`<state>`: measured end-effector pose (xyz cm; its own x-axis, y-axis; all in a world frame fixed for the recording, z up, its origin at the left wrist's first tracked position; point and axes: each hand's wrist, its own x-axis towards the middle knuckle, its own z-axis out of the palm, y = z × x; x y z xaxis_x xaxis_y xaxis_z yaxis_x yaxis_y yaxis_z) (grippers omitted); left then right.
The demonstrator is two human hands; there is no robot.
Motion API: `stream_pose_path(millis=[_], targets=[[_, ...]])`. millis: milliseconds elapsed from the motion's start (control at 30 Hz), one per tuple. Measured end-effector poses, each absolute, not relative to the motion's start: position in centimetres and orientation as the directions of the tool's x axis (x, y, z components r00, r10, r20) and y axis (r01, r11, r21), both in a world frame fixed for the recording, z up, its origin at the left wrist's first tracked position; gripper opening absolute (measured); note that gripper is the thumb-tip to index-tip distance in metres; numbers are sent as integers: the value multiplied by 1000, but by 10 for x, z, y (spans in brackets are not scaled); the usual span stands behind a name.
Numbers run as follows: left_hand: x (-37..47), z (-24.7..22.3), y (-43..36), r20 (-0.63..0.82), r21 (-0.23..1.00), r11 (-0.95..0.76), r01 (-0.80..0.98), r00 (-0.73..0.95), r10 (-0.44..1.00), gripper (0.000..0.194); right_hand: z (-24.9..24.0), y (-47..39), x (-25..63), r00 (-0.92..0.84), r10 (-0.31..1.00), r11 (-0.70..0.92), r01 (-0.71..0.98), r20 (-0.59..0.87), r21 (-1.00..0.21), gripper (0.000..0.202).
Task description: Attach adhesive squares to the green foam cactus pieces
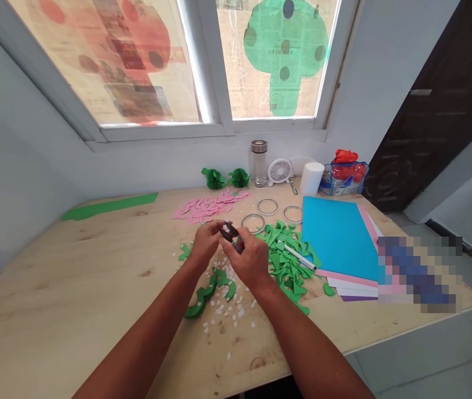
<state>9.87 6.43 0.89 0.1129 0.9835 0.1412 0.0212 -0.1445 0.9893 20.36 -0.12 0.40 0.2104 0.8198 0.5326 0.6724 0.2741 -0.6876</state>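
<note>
My right hand (251,256) is closed around small dark snips (231,233), whose blades point up and left toward my other hand. The fingers of my left hand (206,241) are pinched together right at the blades; a tiny white bit shows there, but what they hold is too small to make out. Below my hands lie curved green foam or paper pieces (206,293) with white patches on them. Many small white scraps (236,310) are scattered around these pieces.
Green offcuts (288,260) are heaped on the right, with a white pen (298,255) on top. Behind are pink cut-outs (206,206), tape rings (253,215), a glass bottle (259,166) and a small fan (280,170). Blue sheets (335,233) lie at the right.
</note>
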Motion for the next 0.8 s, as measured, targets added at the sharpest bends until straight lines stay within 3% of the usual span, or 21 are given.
stream_pose_path(millis=[200, 567, 800], targets=[[51, 31, 36, 29, 989, -12, -150, 117, 993, 28, -4, -2, 197, 127, 846, 260, 750, 518, -608, 34], [40, 26, 20, 52, 998, -43, -56, 171, 984, 24, -14, -2, 191, -10, 836, 289, 858, 548, -425, 36], [49, 32, 15, 42, 997, -33, -70, 138, 989, 15, -15, -3, 188, -56, 834, 305, 876, 549, -374, 35]])
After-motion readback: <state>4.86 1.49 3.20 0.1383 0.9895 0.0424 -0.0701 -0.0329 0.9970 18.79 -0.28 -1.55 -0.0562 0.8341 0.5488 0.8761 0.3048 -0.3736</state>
